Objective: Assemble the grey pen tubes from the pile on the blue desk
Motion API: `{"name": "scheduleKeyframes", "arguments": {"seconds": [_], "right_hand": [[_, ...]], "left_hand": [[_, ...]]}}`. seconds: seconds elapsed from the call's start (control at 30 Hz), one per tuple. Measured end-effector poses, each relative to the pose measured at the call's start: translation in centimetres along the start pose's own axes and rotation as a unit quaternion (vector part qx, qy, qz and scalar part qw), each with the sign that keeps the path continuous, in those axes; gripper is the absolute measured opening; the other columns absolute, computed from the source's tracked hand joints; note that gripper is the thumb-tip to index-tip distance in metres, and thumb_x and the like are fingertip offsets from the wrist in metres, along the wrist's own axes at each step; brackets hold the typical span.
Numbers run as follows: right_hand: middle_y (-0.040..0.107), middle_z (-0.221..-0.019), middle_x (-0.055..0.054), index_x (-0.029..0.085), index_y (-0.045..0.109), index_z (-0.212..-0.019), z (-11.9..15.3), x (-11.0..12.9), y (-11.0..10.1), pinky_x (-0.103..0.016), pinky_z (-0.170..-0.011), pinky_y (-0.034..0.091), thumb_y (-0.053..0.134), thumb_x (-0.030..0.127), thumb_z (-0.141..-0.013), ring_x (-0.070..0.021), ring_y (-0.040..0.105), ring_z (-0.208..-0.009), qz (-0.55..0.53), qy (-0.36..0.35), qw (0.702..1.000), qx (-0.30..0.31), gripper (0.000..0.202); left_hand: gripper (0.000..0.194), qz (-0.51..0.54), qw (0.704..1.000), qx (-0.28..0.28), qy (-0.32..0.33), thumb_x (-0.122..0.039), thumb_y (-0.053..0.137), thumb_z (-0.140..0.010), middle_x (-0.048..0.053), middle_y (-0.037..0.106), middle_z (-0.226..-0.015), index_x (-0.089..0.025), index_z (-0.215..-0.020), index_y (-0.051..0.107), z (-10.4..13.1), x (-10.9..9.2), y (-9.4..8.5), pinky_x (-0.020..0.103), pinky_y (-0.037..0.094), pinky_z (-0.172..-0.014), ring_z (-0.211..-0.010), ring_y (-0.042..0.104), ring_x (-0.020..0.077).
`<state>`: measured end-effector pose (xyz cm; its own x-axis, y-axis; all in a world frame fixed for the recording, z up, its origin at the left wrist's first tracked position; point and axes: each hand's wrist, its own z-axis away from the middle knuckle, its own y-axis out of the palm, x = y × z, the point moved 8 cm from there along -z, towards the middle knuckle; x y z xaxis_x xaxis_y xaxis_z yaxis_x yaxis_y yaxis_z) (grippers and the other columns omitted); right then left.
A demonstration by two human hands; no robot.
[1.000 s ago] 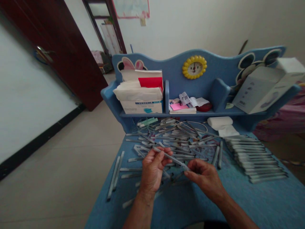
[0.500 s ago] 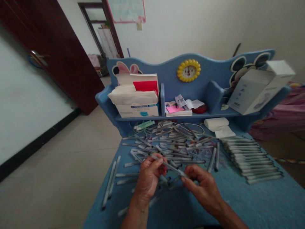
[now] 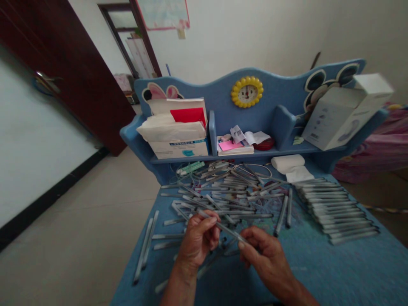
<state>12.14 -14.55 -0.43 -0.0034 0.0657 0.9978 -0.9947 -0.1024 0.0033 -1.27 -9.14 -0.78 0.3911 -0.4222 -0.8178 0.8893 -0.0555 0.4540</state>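
Note:
Between my two hands is a slim grey pen (image 3: 227, 230), slanting down to the right above the desk. My left hand (image 3: 200, 236) pinches its upper left part between thumb and fingers. Round its lower right end my right hand (image 3: 264, 250) is closed, hiding the tip. Many similar loose pens (image 3: 229, 197) lie scattered on the desk beyond and beneath my hands. To the right, a neat row of pens (image 3: 338, 212) lies side by side. A pair of pens (image 3: 283, 212) sits between the pile and that row.
The blue desk (image 3: 318, 272) has a shelf with a yellow clock (image 3: 247, 92), a box of papers (image 3: 178, 146) and a white box (image 3: 334, 114). A white paper roll (image 3: 288, 163) and a thin white cable (image 3: 266, 168) lie below the shelf.
My right hand has shifted slightly left along the pen and covers more of its end. My left hand keeps its pinch. The camera view has turned a little.

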Motion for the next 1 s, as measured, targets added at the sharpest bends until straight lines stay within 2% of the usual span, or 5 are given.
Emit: {"name": "scheduleKeyframes", "arguments": {"seconds": [0.17, 0.4, 0.73, 1.0], "right_hand": [[0.052, -0.053, 0.005, 0.018, 0.054, -0.076, 0.0, -0.6, -0.2, -0.019, -0.047, 0.037, 0.054, 0.038, -0.081, -0.0086, 0.047, -0.047, -0.013, 0.009, 0.999, -0.028, 0.021], [0.052, -0.051, 0.005, 0.018, 0.054, -0.075, -0.4, -1.2, -0.5, -0.019, -0.045, 0.038, 0.057, 0.041, -0.078, -0.0086, 0.047, -0.045, -0.034, 0.039, 0.998, -0.048, 0.023], [0.049, -0.052, 0.006, 0.018, 0.054, -0.077, -0.5, -2.0, -0.9, -0.019, -0.044, 0.035, 0.056, 0.038, -0.078, -0.0086, 0.045, -0.046, -0.025, 0.042, 0.998, -0.049, 0.020], [0.047, -0.050, 0.006, 0.017, 0.051, -0.076, -0.7, -1.7, 0.0, -0.019, -0.042, 0.033, 0.054, 0.038, -0.079, -0.0080, 0.042, -0.044, -0.031, 0.048, 0.998, -0.031, 0.021]], "left_hand": [[0.019, -0.002, 1.000, -0.009, -0.014, -0.027, 0.067, -0.062, -0.003, 0.055, -0.040, -0.015, -0.070, 0.055, -0.1, 0.4, 0.0, 0.014, 0.027, -0.029, -0.027, 0.039, 0.0055], [0.020, -0.010, 1.000, -0.009, 0.004, -0.027, 0.068, -0.063, -0.002, 0.057, -0.042, -0.015, -0.072, 0.054, -0.4, 0.5, 0.0, 0.015, 0.032, -0.028, -0.027, 0.040, 0.0067], [0.019, -0.023, 1.000, 0.013, -0.007, -0.027, 0.066, -0.066, -0.001, 0.059, -0.044, -0.015, -0.074, 0.052, -0.7, 1.1, 0.3, 0.016, 0.034, -0.028, -0.028, 0.044, 0.0080], [0.021, -0.031, 0.999, 0.008, -0.004, -0.029, 0.065, -0.068, -0.003, 0.057, -0.042, -0.016, -0.076, 0.050, -0.8, 1.1, 0.4, 0.015, 0.033, -0.028, -0.028, 0.041, 0.0072]]}}
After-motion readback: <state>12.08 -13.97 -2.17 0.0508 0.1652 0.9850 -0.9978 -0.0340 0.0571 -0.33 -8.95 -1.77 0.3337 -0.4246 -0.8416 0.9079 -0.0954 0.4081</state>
